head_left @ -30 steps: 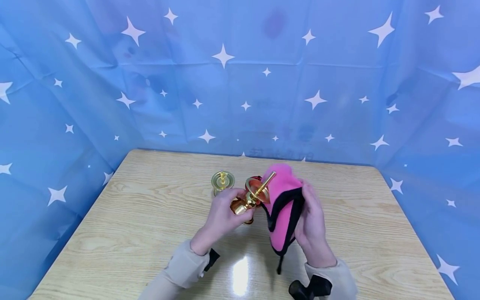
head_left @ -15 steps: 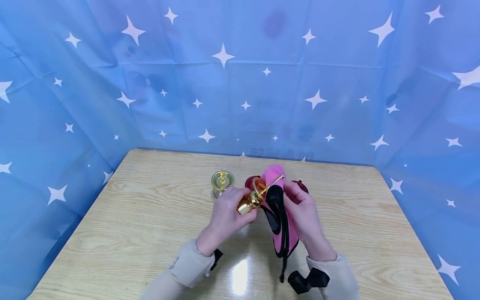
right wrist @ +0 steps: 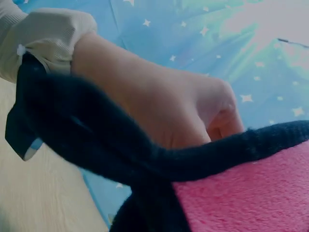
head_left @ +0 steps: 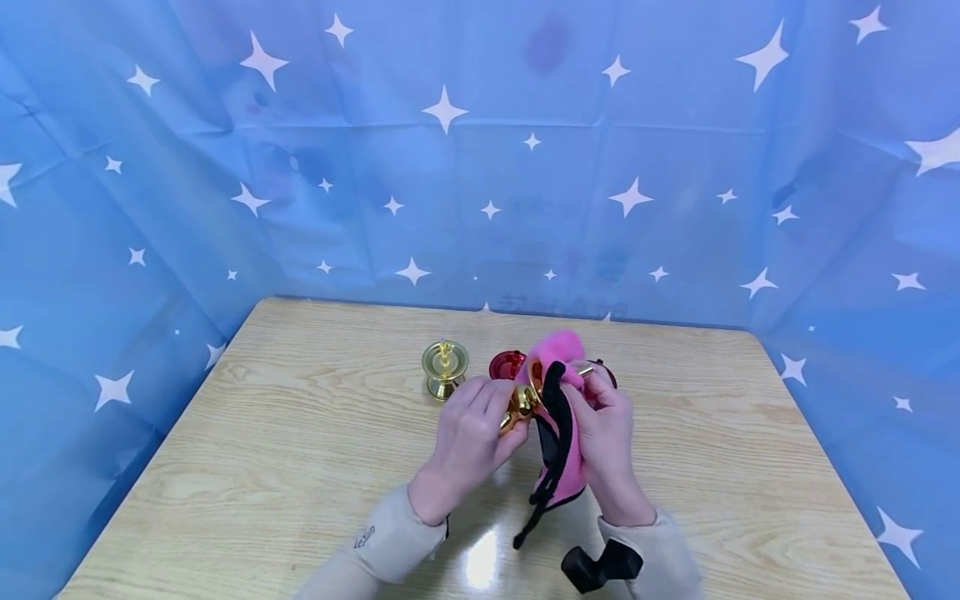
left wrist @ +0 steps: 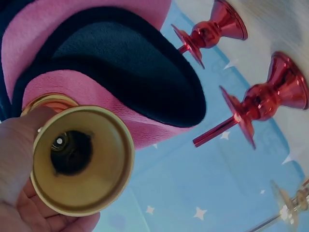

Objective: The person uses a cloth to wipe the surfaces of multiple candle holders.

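My left hand (head_left: 467, 429) grips a shiny gold candlestick (head_left: 523, 401) by its lower part, tilted with its dish toward the right. The left wrist view looks into its hollow base (left wrist: 104, 183). My right hand (head_left: 609, 429) holds a pink plush cloth piece with black edging (head_left: 564, 343), folded about the candlestick's dish. Its fingertips meet near the thin gold spike (head_left: 586, 372), whose end shows past the cloth. In the right wrist view the cloth (right wrist: 251, 193) and its dark edging hide most of my fingers. A black cord hangs from the cloth.
Two red candlesticks stand on the wooden table (head_left: 300, 467) behind my hands, one at the left (head_left: 505, 364) and one partly hidden at the right (head_left: 606, 372). Another gold candlestick (head_left: 445, 367) stands left of them. A blue starry curtain (head_left: 480, 167) closes off the back and sides.
My left hand has moved slightly right with the gold candlestick. The right hand has shifted from the cloth's outer side to its upper part by the spike, and the cloth is now folded closer around it.
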Available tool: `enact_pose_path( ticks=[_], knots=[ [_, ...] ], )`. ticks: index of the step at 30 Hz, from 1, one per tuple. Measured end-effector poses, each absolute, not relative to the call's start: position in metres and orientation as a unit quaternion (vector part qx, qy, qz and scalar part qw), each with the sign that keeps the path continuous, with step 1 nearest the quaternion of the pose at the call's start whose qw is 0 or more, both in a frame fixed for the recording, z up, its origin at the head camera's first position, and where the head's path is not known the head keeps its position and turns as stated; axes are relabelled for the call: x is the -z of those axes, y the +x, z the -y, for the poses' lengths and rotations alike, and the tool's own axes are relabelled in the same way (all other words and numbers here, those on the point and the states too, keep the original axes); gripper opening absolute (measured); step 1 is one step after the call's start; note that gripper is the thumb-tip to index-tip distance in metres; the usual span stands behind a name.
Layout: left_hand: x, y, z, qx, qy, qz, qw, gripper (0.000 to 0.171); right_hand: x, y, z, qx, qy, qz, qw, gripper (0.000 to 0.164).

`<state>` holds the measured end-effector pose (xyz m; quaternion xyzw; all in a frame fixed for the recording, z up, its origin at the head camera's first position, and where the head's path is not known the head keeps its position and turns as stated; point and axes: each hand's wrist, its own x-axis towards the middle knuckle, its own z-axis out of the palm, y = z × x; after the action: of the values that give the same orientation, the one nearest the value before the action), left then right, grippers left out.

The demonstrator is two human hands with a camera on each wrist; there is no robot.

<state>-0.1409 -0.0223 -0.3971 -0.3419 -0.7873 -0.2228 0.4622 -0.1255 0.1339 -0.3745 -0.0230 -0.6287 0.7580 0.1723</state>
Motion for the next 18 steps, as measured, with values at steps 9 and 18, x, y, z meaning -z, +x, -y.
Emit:
enact_pose_path(
  ticks=[9, 18],
  knots=[
    [0.3991, -0.1423, 0.0233, 0.24, -0.339, 0.795, 0.442, 0.034, 0.3777, -0.1271, -0.1326, -0.781, -0.028, 0.592, 0.197, 0.022],
    [0.4016, -0.1426, 0.026, 0.24, -0.339, 0.796, 0.441, 0.034, 0.3721, -0.1282, -0.1395, -0.832, -0.013, 0.514, 0.207, 0.026]
  ],
)
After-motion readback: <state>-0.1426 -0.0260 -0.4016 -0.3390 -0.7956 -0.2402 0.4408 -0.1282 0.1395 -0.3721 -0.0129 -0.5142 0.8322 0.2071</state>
